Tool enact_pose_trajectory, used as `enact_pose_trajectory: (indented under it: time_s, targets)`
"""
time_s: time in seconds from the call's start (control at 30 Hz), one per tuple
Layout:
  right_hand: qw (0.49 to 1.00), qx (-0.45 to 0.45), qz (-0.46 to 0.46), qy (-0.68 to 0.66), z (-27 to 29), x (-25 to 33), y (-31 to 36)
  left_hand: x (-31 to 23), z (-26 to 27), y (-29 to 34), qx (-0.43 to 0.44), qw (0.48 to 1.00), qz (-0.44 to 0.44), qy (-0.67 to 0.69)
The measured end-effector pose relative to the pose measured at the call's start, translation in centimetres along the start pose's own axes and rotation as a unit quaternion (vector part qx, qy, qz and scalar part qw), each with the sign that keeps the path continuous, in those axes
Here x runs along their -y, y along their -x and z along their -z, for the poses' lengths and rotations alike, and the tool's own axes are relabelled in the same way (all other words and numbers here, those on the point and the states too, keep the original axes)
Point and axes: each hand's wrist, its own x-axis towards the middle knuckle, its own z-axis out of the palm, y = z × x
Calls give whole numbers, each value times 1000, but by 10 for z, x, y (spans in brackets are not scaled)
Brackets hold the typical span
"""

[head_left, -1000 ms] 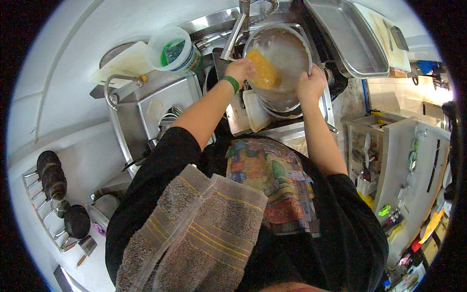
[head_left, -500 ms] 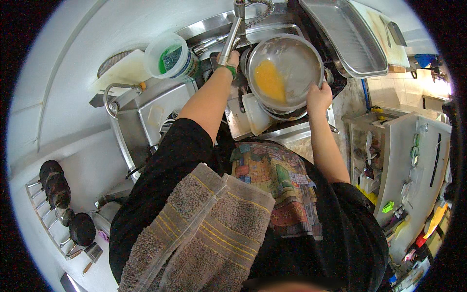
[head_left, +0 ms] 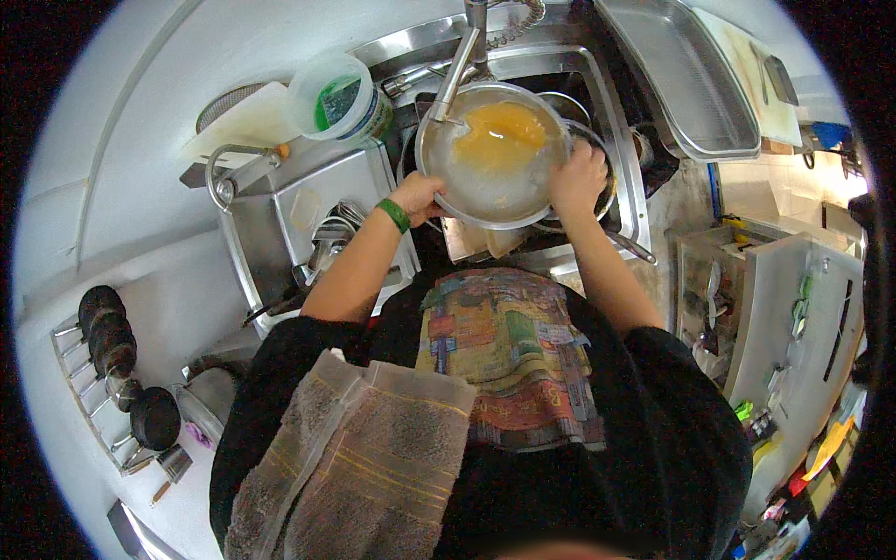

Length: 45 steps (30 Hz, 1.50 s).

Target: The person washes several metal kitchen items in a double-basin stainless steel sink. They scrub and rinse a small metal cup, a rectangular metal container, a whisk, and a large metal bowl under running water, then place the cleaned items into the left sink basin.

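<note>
A round metal bowl is held over the sink, with cloudy yellow-orange liquid pooled toward its far side. My left hand, a green band at its wrist, is closed on the near left rim. On the right side, my right hand grips the bowl's edge. The spout of the tap reaches over the bowl's far left rim. Beneath the bowl, a pan with a handle and other dishes show only in part.
Left of the tap stands a clear plastic tub with green liquid and a sponge. A second basin holds metal utensils. A long metal tray lies right of the sink. Dark pans hang on a rack at the left.
My left hand has come from the tap down to the bowl's rim. The bowl has moved left, under the spout, and its liquid has shifted from the near left to the far side.
</note>
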Motion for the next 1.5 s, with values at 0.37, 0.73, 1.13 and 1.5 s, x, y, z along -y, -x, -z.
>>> enact_pose_trajectory:
  time_s: [0.37, 0.73, 1.13, 1.5]
  targets:
    - [964, 211, 161, 26, -106, 116, -63, 23, -30, 46, -130, 988, -44, 67]
    - [883, 201, 397, -152, -123, 110, -43, 15, -25, 57, -202, 967, -144, 59]
    - [748, 414, -49, -517, -179, 142, -40, -10, -42, 49, -88, 983, -26, 160]
    - [519, 463, -305, -650, -176, 134, -45, 1, -33, 26, -48, 988, -55, 139]
